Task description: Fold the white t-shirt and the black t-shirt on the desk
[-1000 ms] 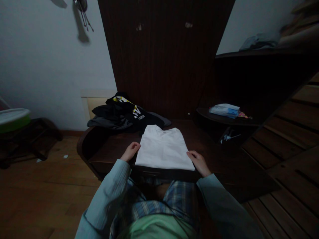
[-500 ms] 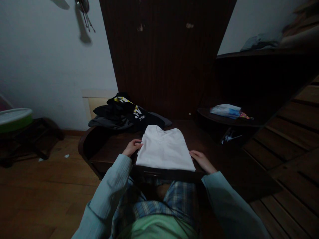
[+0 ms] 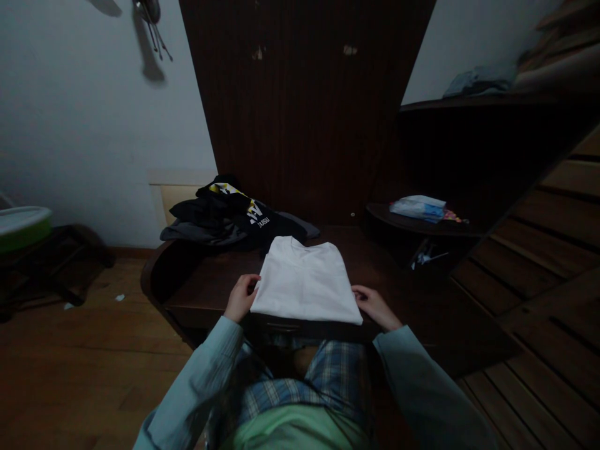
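A white T-shirt, folded into a neat near-rectangle with its neckline away from me, lies flat on the dark wooden top. At its left edge, my left hand is closed with curled fingers on the fabric. My right hand pinches the opposite edge, lower down, its fingertips partly hidden by the cloth. Behind the shirt to the left is a heap of dark clothes, one piece printed in white and yellow.
A side shelf on the right carries a blue-and-white plastic packet. Folded cloth rests on the higher shelf. Wooden slats run along the right side. A green-and-white round container stands at far left.
My left hand has slid down the shirt's left edge towards me. My right hand stays at the right edge, and the whole view has shifted slightly.
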Tool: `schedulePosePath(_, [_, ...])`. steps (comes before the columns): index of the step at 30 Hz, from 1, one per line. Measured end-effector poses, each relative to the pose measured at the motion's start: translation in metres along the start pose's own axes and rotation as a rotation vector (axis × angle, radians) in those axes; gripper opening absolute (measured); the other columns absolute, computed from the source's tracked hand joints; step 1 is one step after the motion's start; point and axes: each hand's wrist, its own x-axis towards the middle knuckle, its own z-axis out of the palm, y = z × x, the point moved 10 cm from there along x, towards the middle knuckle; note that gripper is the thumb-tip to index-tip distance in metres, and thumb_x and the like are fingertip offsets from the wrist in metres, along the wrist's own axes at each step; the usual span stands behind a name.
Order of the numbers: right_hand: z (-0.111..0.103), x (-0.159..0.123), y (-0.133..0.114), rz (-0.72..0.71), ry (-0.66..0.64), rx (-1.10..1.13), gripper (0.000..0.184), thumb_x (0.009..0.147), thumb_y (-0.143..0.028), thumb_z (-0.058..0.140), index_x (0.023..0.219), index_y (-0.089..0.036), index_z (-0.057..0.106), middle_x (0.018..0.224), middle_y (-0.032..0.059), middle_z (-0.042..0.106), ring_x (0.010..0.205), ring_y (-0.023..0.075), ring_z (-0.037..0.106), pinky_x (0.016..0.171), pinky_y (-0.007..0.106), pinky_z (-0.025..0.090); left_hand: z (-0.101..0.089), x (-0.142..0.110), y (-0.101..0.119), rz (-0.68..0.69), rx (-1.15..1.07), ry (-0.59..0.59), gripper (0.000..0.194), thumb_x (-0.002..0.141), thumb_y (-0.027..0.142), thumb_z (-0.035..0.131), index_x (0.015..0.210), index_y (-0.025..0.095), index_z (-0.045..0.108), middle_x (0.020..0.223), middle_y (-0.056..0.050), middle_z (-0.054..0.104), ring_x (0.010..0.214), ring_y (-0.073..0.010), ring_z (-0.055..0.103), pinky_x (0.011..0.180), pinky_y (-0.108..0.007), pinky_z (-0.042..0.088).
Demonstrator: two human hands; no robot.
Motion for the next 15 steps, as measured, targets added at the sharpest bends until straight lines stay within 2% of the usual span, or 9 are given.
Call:
schedulePosePath(2, [0.003,-0.003,-0.003,-0.020,-0.023,0.000,0.024,0.051,-0.025,0.060,0.072,-0.015,0.063,0.061,-0.0001,0.060,0.061,0.0149,0.052,0.060,0.026,0.041,-0.003,-0.002,0.000,-0.006,0.065,-0.005,0.032,0.060,0.027,0.058,0.090,0.018,0.058,0.086,-0.004,0.058,0.074,-0.0156,0.054,0.066,-0.026,0.044])
schedulePosePath(4, [0.005,-0.005,-0.004,-0.032,-0.036,-0.017,0.028,0.050,-0.022,0.061,0.076,-0.014,0.063,0.067,0.0015,0.062,0.066,0.0162,0.054,0.064,0.027,0.042,0.000,-0.003,0.001,-0.007,0.081,-0.069,0.039,0.057,0.025,0.061,0.096,0.018,0.058,0.084,-0.004,0.060,0.073,-0.0161,0.054,0.068,-0.027,0.044])
schedulePosePath(8, [0.004,-0.009,-0.002,-0.060,-0.033,-0.049,0.035,0.050,-0.020,0.061,0.085,-0.014,0.064,0.077,0.0043,0.064,0.072,0.0183,0.056,0.069,0.029,0.044,0.007,-0.004,0.007,0.041,0.050,-0.158,0.051,0.053,0.025,0.065,0.102,0.017,0.056,0.093,-0.006,0.060,0.081,-0.0187,0.055,0.074,-0.029,0.043])
schedulePosePath(12, [-0.001,-0.009,-0.001,-0.098,0.003,-0.065,0.037,0.054,-0.024,0.058,0.089,-0.016,0.063,0.083,0.0057,0.064,0.075,0.0188,0.057,0.071,0.030,0.045,0.012,-0.008,0.011,0.050,-0.014,-0.216,0.055,0.057,0.027,0.063,0.109,0.014,0.051,0.088,-0.005,0.060,0.076,-0.0165,0.055,0.070,-0.028,0.044])
schedulePosePath(15, [-0.001,-0.009,-0.004,-0.130,0.007,-0.071,0.035,0.056,-0.026,0.057,0.089,-0.017,0.063,0.089,0.0067,0.064,0.078,0.0195,0.056,0.071,0.030,0.045,0.016,-0.011,0.017,0.067,-0.084,-0.263,0.060,0.060,0.027,0.062,0.116,0.014,0.046,0.094,-0.006,0.060,0.080,-0.0163,0.055,0.073,-0.027,0.044])
